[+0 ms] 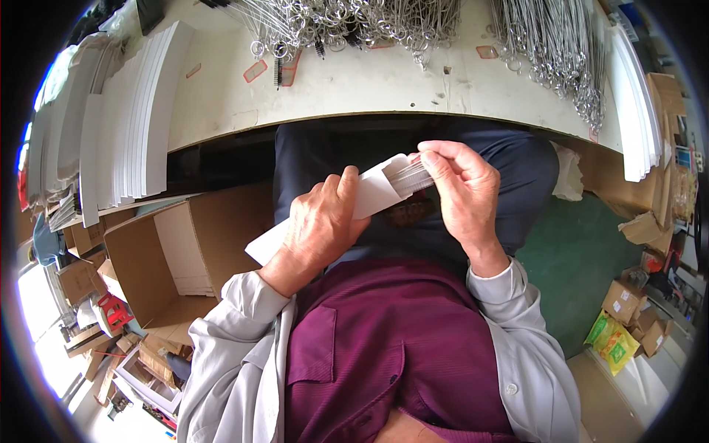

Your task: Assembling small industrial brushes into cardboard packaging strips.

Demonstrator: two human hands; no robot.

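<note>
My left hand (319,225) is wrapped round a long, narrow white cardboard box (375,193), held at a slant above my lap. From the box's open upper right end sticks a bundle of thin silvery wires (410,177). At that end my right hand (469,192) pinches the tip of the bundle between thumb and forefinger. How far the bundle reaches inside the box is hidden. Across the table, wire brushes with ring ends (347,26) lie in a big heap, and some show black bristles.
The pale table (221,96) has its front edge just beyond my knees. White flat boxes (136,140) stack at its left, more white boxes (635,111) at its right. Another heap of ringed wires (557,59) lies back right. An open brown carton (159,258) stands left of me.
</note>
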